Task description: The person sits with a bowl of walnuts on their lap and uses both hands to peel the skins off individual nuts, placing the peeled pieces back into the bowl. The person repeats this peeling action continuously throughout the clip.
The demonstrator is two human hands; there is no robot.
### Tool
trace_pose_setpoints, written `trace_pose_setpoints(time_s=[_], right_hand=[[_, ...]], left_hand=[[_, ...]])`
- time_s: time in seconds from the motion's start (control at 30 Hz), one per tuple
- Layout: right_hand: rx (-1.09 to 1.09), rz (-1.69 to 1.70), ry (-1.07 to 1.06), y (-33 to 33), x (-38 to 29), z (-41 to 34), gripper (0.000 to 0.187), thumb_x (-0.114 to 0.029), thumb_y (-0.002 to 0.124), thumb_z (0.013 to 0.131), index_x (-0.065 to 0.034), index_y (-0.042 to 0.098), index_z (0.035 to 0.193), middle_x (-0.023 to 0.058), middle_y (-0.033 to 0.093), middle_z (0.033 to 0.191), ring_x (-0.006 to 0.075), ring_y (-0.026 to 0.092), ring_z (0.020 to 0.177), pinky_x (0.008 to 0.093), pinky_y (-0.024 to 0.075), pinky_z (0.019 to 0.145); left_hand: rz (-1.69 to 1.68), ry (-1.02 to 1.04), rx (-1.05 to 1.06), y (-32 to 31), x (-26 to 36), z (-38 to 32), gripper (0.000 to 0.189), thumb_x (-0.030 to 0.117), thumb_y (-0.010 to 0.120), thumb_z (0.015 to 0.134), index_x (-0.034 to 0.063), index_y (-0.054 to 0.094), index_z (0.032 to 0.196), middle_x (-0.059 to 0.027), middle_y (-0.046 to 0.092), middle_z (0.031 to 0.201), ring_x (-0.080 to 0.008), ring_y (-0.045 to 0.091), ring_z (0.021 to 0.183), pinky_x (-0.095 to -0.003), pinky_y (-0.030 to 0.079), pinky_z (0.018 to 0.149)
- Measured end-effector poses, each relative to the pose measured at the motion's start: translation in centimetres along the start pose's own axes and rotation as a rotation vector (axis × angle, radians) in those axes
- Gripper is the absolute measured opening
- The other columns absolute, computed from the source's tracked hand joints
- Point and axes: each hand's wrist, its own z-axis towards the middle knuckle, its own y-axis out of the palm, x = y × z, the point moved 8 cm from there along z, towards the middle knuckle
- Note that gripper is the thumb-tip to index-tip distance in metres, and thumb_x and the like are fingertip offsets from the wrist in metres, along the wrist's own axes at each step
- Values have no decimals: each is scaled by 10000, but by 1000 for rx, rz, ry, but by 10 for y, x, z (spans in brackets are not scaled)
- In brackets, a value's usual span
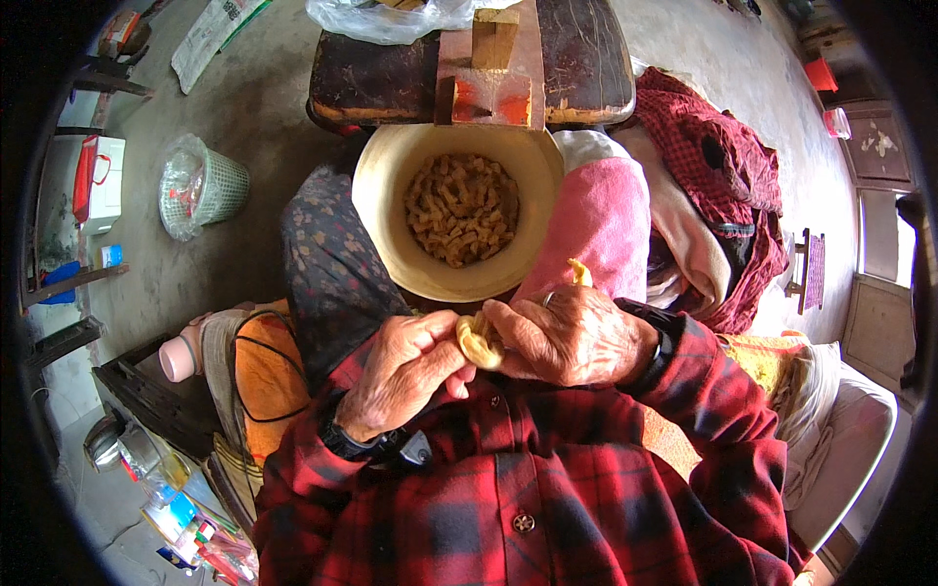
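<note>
Close to my chest, both hands are on a pale yellow, folded strip (480, 343) that looks like dried vegetable or dough; its exact kind is unclear. My left hand (410, 366) pinches one side of it between thumb and fingers. My right hand (560, 333), with a ring on one finger, grips the other side, and a yellow end (581, 272) sticks out above its knuckles. Between my knees stands a deep cream-coloured basin (381, 198). Many short, brownish-yellow pieces (462, 209) lie in its bottom.
Beyond the basin is a dark wooden bench (374, 77) carrying a board with a wooden block (495, 40) and a clear plastic bag (388, 20). A lined mesh wastebasket (220, 187) stands at left. Red checked cloth (733, 168) is heaped at right. A pink bottle (178, 359) lies by my left side.
</note>
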Motion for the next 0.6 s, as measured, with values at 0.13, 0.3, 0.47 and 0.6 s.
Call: trace_pose_setpoints(time_s=[0.13, 0.3, 0.47, 0.6], right_hand=[[-68, 300, 173, 7, 10, -9, 613, -392, 770, 768, 62, 581, 1135, 87, 668, 762, 212, 662, 625, 318, 510, 592], [-21, 441, 149, 4, 11, -17, 455, -329, 673, 864, 51, 584, 1100, 117, 618, 676, 266, 632, 553, 379, 487, 478], [-18, 620, 189, -1, 14, -22, 310, -226, 624, 918, 30, 604, 1092, 153, 617, 712, 314, 636, 625, 421, 503, 550], [-48, 720, 233, 2, 13, -21, 233, -170, 599, 932, 21, 614, 1064, 168, 613, 714, 334, 629, 631, 431, 495, 565]], left_hand=[[52, -56, -76, -1, 3, -8, 257, 183, 539, 961, -30, 626, 846, -39, 601, 692, -91, 570, 571, -230, 483, 552], [169, -86, -148, -7, 3, -14, 258, 154, 544, 935, -22, 629, 767, -42, 614, 646, -95, 589, 547, -229, 476, 522], [179, -32, -208, -22, 3, -28, 274, 205, 571, 955, -2, 612, 779, -35, 624, 684, -87, 596, 591, -233, 475, 550], [317, 136, -279, -20, 8, -28, 262, 193, 544, 972, -10, 616, 822, -35, 635, 721, -117, 619, 677, -262, 485, 640]])
